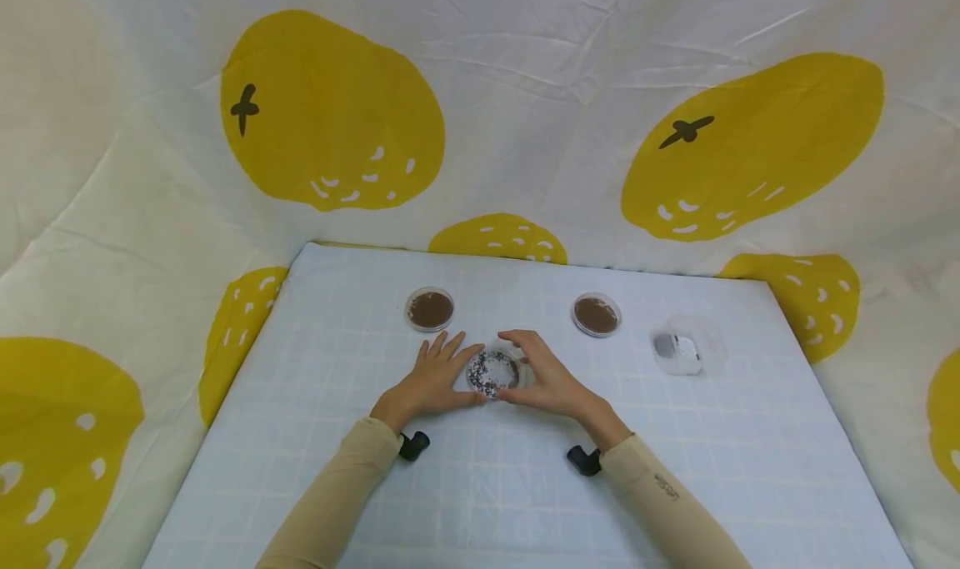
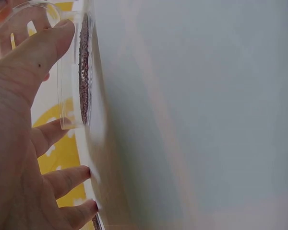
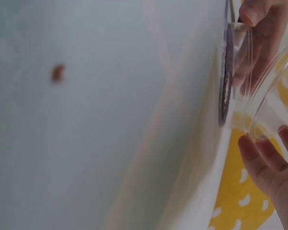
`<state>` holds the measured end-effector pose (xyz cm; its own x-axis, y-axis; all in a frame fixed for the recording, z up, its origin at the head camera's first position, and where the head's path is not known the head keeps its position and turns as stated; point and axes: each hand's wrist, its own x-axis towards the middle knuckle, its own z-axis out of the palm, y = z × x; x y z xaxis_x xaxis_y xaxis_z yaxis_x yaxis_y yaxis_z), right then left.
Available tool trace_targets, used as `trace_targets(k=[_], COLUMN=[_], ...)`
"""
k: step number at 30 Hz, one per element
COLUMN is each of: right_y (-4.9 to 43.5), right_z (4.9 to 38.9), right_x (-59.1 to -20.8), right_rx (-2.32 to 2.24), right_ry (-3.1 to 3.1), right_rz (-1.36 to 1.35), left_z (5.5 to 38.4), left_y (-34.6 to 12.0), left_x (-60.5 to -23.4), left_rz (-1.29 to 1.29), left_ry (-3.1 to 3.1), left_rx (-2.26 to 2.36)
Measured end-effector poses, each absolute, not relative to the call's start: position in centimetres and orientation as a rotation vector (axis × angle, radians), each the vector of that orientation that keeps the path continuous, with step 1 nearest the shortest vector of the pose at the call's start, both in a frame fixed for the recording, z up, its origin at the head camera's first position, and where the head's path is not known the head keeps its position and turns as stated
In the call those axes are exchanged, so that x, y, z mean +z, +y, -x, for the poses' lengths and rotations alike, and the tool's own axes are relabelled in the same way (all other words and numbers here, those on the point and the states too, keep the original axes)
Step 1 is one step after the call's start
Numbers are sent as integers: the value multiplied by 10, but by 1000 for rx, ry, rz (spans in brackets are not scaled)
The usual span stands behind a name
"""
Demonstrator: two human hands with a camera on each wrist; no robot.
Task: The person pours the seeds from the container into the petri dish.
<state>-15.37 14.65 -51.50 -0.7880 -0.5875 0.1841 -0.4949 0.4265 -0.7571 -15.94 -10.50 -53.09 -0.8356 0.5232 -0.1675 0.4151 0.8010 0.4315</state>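
Observation:
A clear round petri dish [image 1: 492, 373] with dark and white specks inside stands in the middle of the table. My left hand [image 1: 435, 382] holds its left side between thumb and index finger, the other fingers spread over the cloth. A clear lid [image 3: 265, 98] is lifted and tilted at the dish's right side, its near edge by the dish rim. My right hand [image 1: 553, 386] grips this lid by its edge, thumb and fingers apart around it. From the left wrist view, a dark layer [image 2: 85, 72] lies along the dish bottom.
Farther back stand two more clear dishes with brown contents, a left dish [image 1: 430, 309] and a right dish [image 1: 596, 314]. A clear plastic container [image 1: 682, 352] with something grey and white sits on the right. Behind the table [image 1: 480, 502] hangs a lemon-patterned cloth [image 1: 525, 136].

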Motion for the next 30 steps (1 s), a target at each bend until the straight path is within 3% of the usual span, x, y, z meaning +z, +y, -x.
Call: trace_targets(k=[30], right_y=[123], right_z=[161], right_x=[-515], right_rx=[-794], right_ry=[2739], right_rz=[1015], left_z=[159], left_y=[-108], left_x=[-535], left_rz=[-750], left_ry=[2729], left_rx=[528])
